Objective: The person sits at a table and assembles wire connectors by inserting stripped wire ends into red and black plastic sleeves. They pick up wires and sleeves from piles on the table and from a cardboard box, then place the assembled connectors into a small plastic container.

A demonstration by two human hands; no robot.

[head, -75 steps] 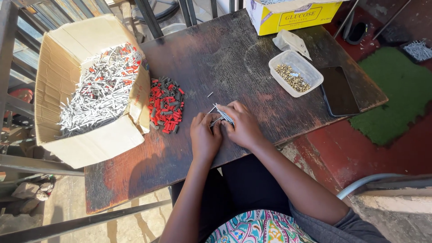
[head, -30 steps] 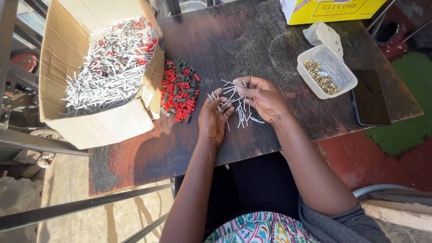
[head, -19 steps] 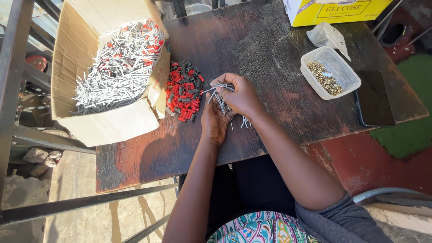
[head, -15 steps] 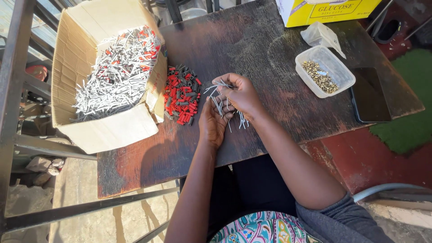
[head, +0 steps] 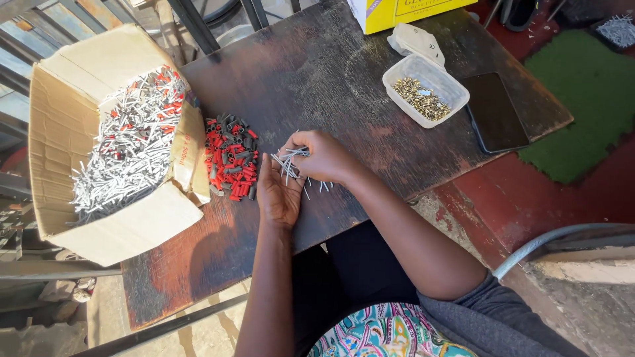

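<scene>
Hands together over dark wooden table (head: 344,86); left hand (head: 278,195) palm up, cupped as a tray under thin grey metal pins (head: 288,162); right hand (head: 324,155) closed on the bunch from above, pinching pins w/ fingertips, likely to sort or align them. Pile of red & grey plastic caps (head: 231,157) just left of hands, w/in easy reach; cardboard box (head: 59,165) of pins w/ red caps beside pile; clear tub of small brass bits (head: 425,89) farther right; dark phone (head: 496,112) beside tub.

1 cardboard box (head: 99,225), 1 plastic tub (head: 456,99), 1 phone (head: 496,112), 1 yellow box (head: 397,10) — screws too many to count.
</scene>
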